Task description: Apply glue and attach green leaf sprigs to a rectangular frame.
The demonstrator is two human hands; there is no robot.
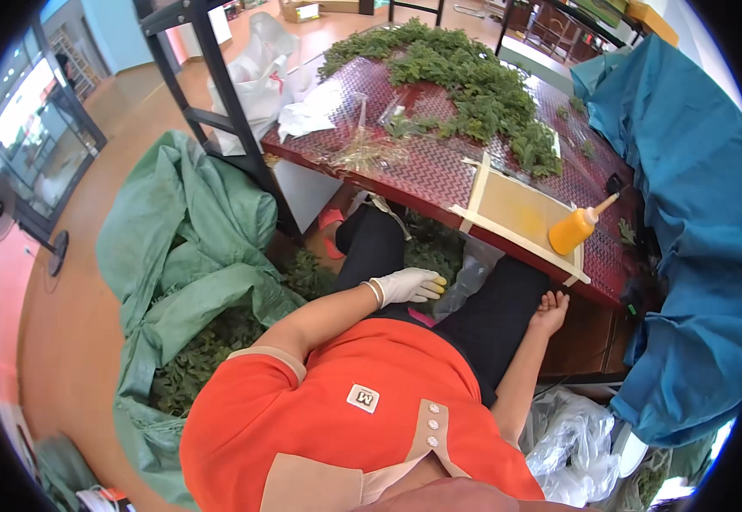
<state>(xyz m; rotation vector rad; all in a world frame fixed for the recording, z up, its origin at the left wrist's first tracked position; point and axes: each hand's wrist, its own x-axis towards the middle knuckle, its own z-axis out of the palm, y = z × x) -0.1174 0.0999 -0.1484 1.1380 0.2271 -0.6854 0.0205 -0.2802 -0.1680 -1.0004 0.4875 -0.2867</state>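
Observation:
My left hand [412, 286], in a white glove with yellow-stained fingertips, rests over my lap by my thigh, its fingers loosely extended and nothing seen in them. Bare and palm up, my right hand [549, 313] lies beside my other thigh, just below the table edge; its fingers curl slightly and hold nothing. Nearest to it on the table is a yellow squeeze bottle [565, 230] with a long nozzle, standing tilted in view on a tape-edged board [499, 203] with a yellow smear. Beyond lies a heap of green artificial leaf sprigs [473, 81] on the patterned red tabletop [320, 147].
On my left, a green cloth sack [179, 213] holds more leafy sprigs [205, 358]. Blue cloth [686, 213] hangs along the right side. Clear plastic bags [571, 435] lie below right. Thin golden stems [361, 152] and white bags [256, 77] are near a black metal frame [217, 111].

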